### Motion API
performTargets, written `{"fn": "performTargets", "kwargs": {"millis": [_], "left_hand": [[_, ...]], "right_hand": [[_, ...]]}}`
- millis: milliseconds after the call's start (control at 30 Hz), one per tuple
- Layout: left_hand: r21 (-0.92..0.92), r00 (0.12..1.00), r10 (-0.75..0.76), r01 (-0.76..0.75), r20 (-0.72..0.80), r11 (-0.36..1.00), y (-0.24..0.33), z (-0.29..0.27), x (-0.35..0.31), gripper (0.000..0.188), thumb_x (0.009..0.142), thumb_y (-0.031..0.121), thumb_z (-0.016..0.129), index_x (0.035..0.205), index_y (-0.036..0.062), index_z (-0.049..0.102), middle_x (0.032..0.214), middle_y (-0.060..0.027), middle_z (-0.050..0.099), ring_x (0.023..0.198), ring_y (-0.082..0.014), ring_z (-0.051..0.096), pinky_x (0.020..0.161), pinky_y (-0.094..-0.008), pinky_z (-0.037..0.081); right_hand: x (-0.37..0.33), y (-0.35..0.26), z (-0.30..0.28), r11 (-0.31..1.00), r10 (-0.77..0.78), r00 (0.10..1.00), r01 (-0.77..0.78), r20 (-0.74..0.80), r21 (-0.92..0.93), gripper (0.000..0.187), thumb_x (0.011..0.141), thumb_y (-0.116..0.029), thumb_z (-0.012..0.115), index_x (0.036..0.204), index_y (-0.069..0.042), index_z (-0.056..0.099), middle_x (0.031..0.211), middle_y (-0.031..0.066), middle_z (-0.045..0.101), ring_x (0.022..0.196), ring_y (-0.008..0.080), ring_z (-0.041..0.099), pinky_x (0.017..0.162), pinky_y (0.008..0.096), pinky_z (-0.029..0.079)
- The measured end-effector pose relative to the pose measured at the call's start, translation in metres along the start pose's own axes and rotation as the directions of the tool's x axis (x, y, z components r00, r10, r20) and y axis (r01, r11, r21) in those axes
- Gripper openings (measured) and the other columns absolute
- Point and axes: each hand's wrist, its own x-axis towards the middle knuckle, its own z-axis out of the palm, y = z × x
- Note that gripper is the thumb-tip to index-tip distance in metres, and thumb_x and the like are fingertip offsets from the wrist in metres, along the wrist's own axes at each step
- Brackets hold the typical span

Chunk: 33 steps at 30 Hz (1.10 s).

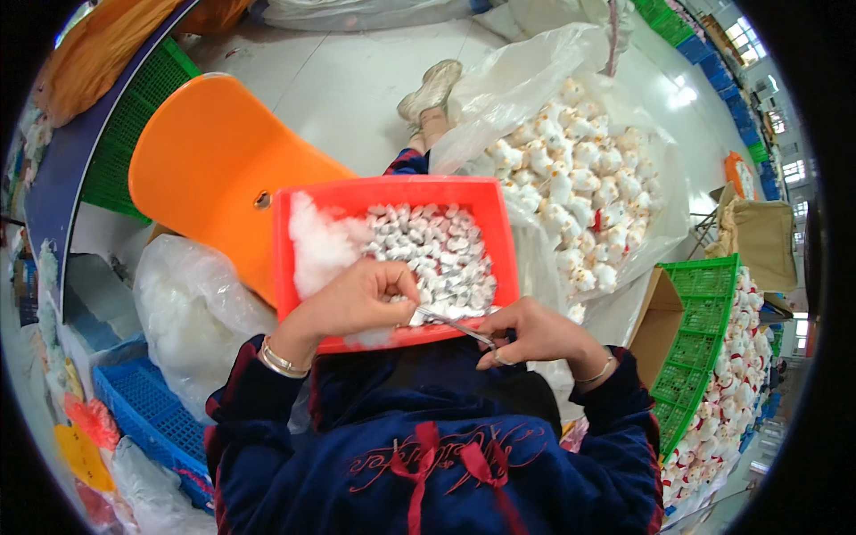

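Observation:
Across my lap rests a red tray (283, 209). White fluffy stuffing (314, 245) fills its left side, and many small white-and-grey pieces (428, 241) are heaped in the middle and right. Over the tray's near edge, my left hand (352, 299) is closed in a pinch on a small white piece (417, 316), partly hidden by the fingers. My right hand (535, 334) grips a slim metal tool with finger loops (456, 326), scissors or forceps; I cannot tell which. Its tips touch or nearly touch the white piece beside my left fingertips.
An orange chair (214, 152) stands beyond the tray at left. A clear bag of small white stuffed toys (580, 178) lies to the right. Bagged white stuffing (192, 312) and a blue crate (152, 406) are at left, a green crate (700, 334) at right.

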Motion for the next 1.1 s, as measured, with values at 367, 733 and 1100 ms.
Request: {"fn": "performTargets", "kwargs": {"millis": [367,733,1100], "left_hand": [[0.196,0.969,0.005,0.045,-0.247,0.98,0.014,-0.032,-0.015,0.018,0.092,0.007,0.07,0.108,0.0001,0.065,0.102,-0.0034,0.065,0.091,-0.0089,0.064,0.077,-0.0253,0.055],[-0.03,0.95,-0.033,0.025,-0.312,0.999,-0.003,0.012,0.015,0.017,0.096,0.01,0.071,0.108,-0.0017,0.071,0.089,-0.0002,0.07,0.079,-0.0049,0.062,0.072,-0.0208,0.05],[-0.349,0.82,0.044,-0.291,-0.57,0.891,-0.029,0.039,0.019,0.013,0.1,0.013,0.064,0.11,0.0039,0.066,0.085,-0.0007,0.066,0.071,-0.0059,0.056,0.062,-0.021,0.048]], "right_hand": [[-0.015,0.019,-0.018,0.999,0.05,0.996,-0.051,-0.069,-0.013,0.025,0.081,-0.021,0.088,0.085,-0.002,0.072,0.062,-0.0014,0.061,0.058,0.0045,0.053,0.052,0.0261,0.04],[-0.013,0.023,-0.019,1.0,-0.017,0.994,0.014,-0.106,-0.027,0.028,0.08,-0.024,0.088,0.083,-0.002,0.071,0.06,-0.0008,0.059,0.058,0.0055,0.051,0.053,0.0273,0.04],[0.001,0.026,0.003,0.997,-0.072,0.971,0.073,-0.226,-0.003,0.035,0.075,-0.025,0.09,0.092,-0.001,0.07,0.076,0.0047,0.062,0.073,0.0139,0.058,0.069,0.0297,0.048]]}}
